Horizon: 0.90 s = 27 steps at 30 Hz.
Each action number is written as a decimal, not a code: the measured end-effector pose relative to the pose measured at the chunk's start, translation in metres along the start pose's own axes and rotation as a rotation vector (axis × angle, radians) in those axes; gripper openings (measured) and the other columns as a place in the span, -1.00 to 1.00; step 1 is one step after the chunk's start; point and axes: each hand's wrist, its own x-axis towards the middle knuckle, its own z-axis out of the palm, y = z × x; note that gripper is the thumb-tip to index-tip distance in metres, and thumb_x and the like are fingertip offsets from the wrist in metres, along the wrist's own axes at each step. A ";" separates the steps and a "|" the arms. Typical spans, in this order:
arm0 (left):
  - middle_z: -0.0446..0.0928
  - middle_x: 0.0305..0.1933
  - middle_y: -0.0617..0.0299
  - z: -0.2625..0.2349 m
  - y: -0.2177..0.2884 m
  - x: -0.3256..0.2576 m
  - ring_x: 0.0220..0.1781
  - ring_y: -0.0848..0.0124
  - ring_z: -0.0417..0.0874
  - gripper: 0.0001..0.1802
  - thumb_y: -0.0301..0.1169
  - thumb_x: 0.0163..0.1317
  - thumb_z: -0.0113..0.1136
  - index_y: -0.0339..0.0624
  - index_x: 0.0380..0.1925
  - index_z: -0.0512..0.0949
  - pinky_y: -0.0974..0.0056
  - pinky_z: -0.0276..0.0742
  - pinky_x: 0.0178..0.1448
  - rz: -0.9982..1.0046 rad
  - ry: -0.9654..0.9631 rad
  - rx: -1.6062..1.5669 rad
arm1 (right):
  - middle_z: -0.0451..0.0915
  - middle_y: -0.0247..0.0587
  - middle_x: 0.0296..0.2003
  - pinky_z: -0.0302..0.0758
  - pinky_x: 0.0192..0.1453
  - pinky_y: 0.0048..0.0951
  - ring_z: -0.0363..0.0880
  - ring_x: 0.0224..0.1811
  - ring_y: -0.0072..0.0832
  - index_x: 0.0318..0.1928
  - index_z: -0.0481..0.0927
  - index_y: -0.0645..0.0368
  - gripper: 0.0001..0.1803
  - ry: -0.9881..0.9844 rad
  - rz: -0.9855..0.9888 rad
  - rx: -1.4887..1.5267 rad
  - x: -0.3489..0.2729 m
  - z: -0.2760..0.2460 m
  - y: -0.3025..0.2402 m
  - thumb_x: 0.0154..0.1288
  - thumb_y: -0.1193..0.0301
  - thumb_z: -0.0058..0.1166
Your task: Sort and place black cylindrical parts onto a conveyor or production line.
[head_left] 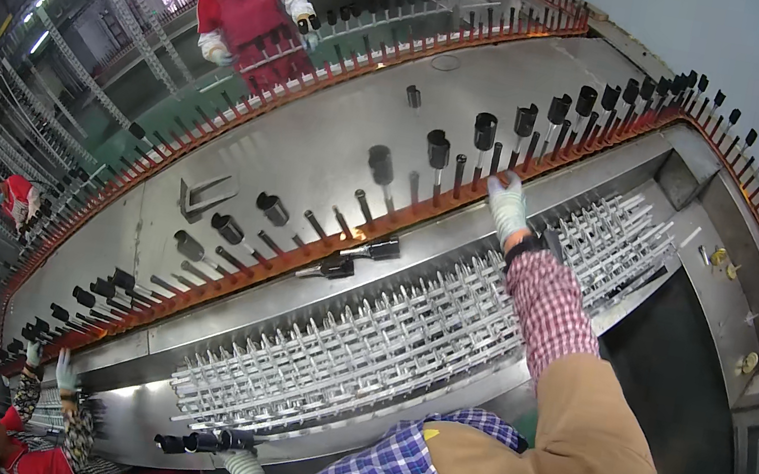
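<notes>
My right hand (508,207), in a pale striped glove, reaches up to the orange rail (447,200). Its fingers curl at the foot of a black post; what they grip is hidden. Just above stand black cup-shaped parts (484,132) on slim silver stems. Low in the view, my left hand (244,466), gloved too, is closed at a row of black cylindrical parts (204,441); its fingertips are partly covered. Between my hands lies a stack of silver racks (361,340) with many short prongs. Two black parts on stems (371,250) rest tilted beside the rail.
The curved rail loops around a metal table (315,144), carrying posts and black parts. One loose black cup (413,96) and a metal bracket (206,196) lie on it. A person in red (257,12) works across; another person's gloved hand (66,372) is at lower left.
</notes>
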 end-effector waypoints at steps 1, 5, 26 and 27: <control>0.36 0.04 0.12 0.013 0.002 -0.007 -0.02 0.31 0.41 -0.59 -0.21 0.21 -0.15 -0.16 0.02 0.32 0.30 0.25 0.14 0.009 -0.004 0.007 | 0.44 0.19 -0.15 0.31 0.02 -0.29 0.40 -0.05 -0.05 0.03 0.27 0.28 -0.45 -0.002 0.018 -0.053 0.034 -0.001 0.007 0.06 0.21 -0.07; 0.41 -0.05 -0.03 0.045 -0.002 -0.035 -0.09 0.20 0.47 -0.58 -0.49 0.14 -0.03 -0.30 0.04 0.24 0.24 0.40 0.04 0.194 0.500 -0.594 | 0.43 0.18 -0.12 0.33 0.02 -0.27 0.38 -0.03 -0.03 -0.03 0.35 0.29 -0.45 -0.032 0.218 -0.112 0.068 0.017 -0.015 0.06 0.15 -0.07; 0.43 -0.10 -0.18 0.068 -0.061 -0.004 -0.16 0.19 0.49 -0.44 -0.19 0.10 0.11 -0.47 -0.07 0.32 0.23 0.35 -0.01 0.283 0.330 0.089 | 0.52 -0.23 -0.49 0.37 -0.32 -0.37 0.45 -0.46 -0.39 -0.28 0.49 0.21 -0.69 0.087 -0.219 -0.126 0.295 -0.097 0.140 0.13 0.20 0.02; 0.50 -0.22 -0.12 0.088 0.048 -0.066 -0.25 0.21 0.51 -0.50 -0.19 0.10 0.11 -0.47 -0.16 0.40 0.22 0.41 -0.11 0.000 0.395 -0.083 | 0.54 -0.24 -0.43 0.38 -0.28 -0.40 0.47 -0.40 -0.42 -0.26 0.50 0.22 -0.67 0.119 -0.359 -0.222 0.301 -0.105 0.142 0.16 0.20 -0.05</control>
